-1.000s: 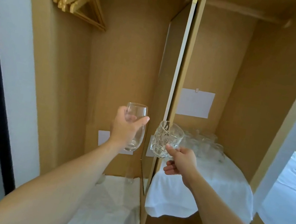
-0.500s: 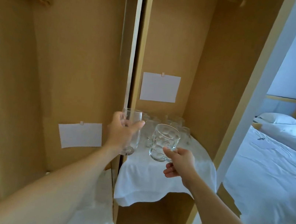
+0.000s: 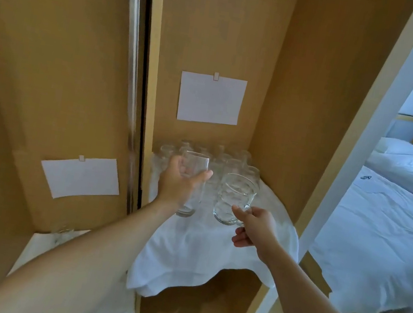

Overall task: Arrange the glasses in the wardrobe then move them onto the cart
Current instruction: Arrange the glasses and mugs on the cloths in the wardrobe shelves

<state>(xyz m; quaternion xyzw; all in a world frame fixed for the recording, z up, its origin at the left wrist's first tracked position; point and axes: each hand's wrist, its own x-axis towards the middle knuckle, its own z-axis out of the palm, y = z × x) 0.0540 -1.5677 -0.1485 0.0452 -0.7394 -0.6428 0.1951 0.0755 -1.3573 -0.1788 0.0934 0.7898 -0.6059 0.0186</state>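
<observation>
Glasses (image 3: pixel 216 158) cluster beyond both hands; left hand (image 3: pixel 176 186) grips a tall glass (image 3: pixel 193 181), right hand (image 3: pixel 256 226) pinches a mug's (image 3: pixel 233 201) handle, likely both about to be set down upright in the arranging step.

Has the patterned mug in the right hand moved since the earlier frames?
Yes. The patterned mug came down and in over the white cloth, toward the glasses at the back.

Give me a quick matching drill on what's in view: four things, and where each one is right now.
Things:
1. tall plain clear glass
2. dimpled clear glass mug
3. cluster of clear glasses
4. white paper sheet

Places:
A. clipped to the wardrobe's back wall
B. gripped by the left hand
C. standing at the back of the white cloth
D. held at its handle by the right hand

Pairs: 1-B, 2-D, 3-C, 4-A
</observation>
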